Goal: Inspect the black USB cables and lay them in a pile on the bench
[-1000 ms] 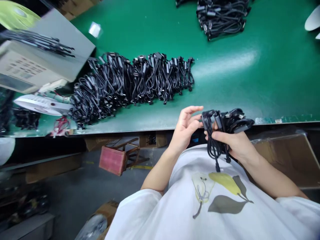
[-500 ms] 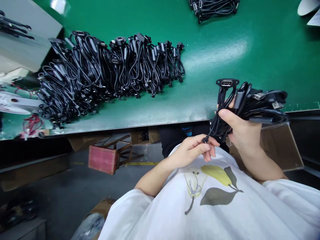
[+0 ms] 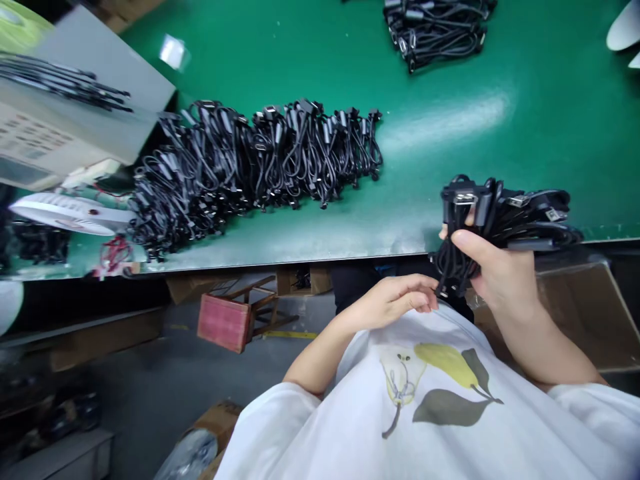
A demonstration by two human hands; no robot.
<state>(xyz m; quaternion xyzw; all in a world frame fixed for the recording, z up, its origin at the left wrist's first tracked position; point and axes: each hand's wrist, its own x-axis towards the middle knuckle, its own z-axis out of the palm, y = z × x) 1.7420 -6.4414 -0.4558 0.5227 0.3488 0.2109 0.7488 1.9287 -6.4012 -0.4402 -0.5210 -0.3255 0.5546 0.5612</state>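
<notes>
My right hand [image 3: 505, 267] is closed around a bunch of black USB cables [image 3: 530, 217] just over the table's front edge. The thumb lies across the near coiled cable, whose wide USB socket [image 3: 465, 195] faces up, and more looped cables stick out to the right behind the hand. My left hand [image 3: 395, 300] is beside the bunch's lower end, in front of my shirt. Its fingers are loosely bent, with the tips at or against a small dark cable end [image 3: 441, 291]; nothing shows between thumb and fingers.
A long heap of coiled black cables [image 3: 250, 160] lies on the green table [image 3: 320, 240]. Another cable stack [image 3: 435, 33] is at the back. At left stand a pale machine [image 3: 40, 140] and a white fan-like object [image 3: 75, 213]. Below are a red-topped stool [image 3: 223, 322] and a cardboard box [image 3: 585, 307].
The near cable's socket has tipped and drawn in against the bunch. My left thumb and fingers no longer have the small plug between them. The whole view has shifted somewhat.
</notes>
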